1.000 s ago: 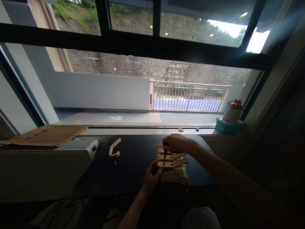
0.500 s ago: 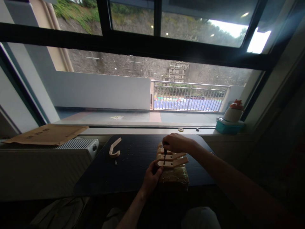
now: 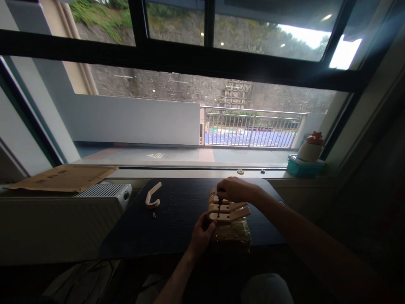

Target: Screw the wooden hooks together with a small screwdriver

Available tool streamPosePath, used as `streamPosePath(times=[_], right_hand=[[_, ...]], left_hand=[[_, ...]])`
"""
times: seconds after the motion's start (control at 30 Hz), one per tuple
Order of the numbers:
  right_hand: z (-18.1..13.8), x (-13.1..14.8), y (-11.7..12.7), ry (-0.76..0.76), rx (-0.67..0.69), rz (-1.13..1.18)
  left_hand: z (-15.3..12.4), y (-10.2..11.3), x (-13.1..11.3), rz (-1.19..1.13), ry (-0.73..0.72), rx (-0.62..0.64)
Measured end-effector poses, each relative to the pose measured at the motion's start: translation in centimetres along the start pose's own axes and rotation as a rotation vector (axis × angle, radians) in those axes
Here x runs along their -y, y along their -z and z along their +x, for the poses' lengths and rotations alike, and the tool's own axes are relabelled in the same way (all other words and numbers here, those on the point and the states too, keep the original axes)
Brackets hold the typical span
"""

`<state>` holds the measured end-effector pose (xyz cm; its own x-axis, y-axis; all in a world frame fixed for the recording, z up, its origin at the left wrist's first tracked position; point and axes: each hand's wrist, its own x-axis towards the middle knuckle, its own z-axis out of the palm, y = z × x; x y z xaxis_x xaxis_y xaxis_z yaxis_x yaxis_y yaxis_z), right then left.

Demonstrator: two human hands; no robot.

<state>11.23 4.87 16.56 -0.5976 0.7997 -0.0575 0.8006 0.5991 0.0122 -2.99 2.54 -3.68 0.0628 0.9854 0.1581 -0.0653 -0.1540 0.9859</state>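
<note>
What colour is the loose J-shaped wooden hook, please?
The J-shaped wooden hook is pale beige, clearest in the head view.

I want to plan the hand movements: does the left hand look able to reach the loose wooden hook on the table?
Probably yes: nothing tall stands between the left hand and the loose wooden hook, only dark tabletop with small screws. The hand would first have to leave the front hook.

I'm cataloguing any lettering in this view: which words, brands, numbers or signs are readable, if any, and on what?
No words, brands or numbers are readable.
Brown sheet at the left: dark printed marks, too blurred to read.
Triangular marking on the floor outside: a sign by its shape, its inner marks too small to read.
Coloured patches behind the railing: too small to tell whether they are lettering.
Loose wooden hook: no lettering visible.
</note>
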Motion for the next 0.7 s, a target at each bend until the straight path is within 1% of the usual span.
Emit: streamPosePath(times=[0.17, 0.33, 0.4, 0.53, 0.7], right_hand=[[-0.02, 0.02, 0.51, -0.050, 0.018, -0.012], [0.13, -0.11, 0.67, 0.050, 0.025, 0.012], [0.26, -0.17, 0.50, 0.061, 0.019, 0.017], [0.34, -0.25, 0.16, 0.034, -0.009, 0.011], [0.29, -0.36, -0.05, -0.013, -0.030, -0.005]], left_hand=[[-0.14, -0.11, -0.34, -0.016, 0.005, -0.008], [0.03, -0.02, 0.05, 0.015, -0.017, -0.005], [0.12, 0.04, 0.30, 0.026, -0.020, -0.003], [0.14, 0.09, 0.43, 0.011, -0.018, 0.000], [0.00, 0.04, 0.05, 0.005, -0.009, -0.015]])
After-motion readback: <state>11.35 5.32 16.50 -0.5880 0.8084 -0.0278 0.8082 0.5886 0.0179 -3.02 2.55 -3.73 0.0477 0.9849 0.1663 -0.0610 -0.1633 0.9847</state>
